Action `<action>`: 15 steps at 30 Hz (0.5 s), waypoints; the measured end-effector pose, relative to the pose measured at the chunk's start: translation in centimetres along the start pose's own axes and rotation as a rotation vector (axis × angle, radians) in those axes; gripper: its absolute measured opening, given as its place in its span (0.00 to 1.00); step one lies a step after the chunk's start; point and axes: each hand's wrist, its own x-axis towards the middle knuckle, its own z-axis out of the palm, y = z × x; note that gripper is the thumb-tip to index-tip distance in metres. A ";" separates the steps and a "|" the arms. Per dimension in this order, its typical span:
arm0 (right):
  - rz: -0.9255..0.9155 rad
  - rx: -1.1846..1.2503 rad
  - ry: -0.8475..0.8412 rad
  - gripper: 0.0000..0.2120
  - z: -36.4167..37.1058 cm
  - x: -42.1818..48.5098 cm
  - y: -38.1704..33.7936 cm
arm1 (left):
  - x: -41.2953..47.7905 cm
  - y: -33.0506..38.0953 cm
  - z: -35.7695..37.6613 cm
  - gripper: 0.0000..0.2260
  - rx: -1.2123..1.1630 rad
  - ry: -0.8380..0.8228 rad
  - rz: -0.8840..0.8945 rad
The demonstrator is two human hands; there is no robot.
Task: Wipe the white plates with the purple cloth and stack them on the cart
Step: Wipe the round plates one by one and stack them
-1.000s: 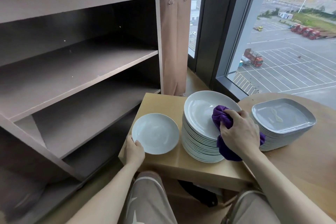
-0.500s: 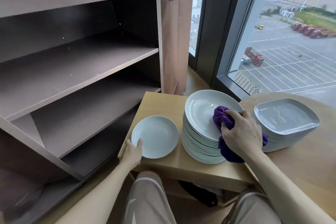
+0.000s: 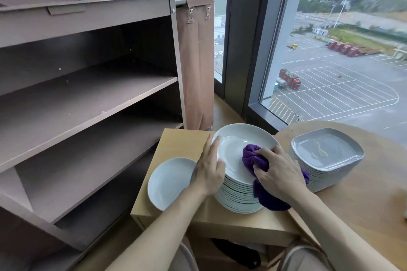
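Head camera looked down at a tall stack of white plates on a small wooden table. The right hand was on top of the stack, with its fingers curled tight round the purple cloth. The cloth was bunched up under that hand and pressed on the top plate. Part of it hung down the right side of the stack. The left hand lay on the left edge of the top plate, fingers straight and close together, gripping nothing. One small white plate sat alone just left of the stack, and the left hand hid a bit of its edge. The brown cart stood further left of the stack, with wide shelves. A pile of grey square plates sat just right of the stack on a round table. A big window was behind the stack.
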 end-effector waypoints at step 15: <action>-0.221 -0.102 0.039 0.17 3.5 5.3 -5.6 | -0.1 -0.8 1.3 0.29 -0.207 0.059 -0.034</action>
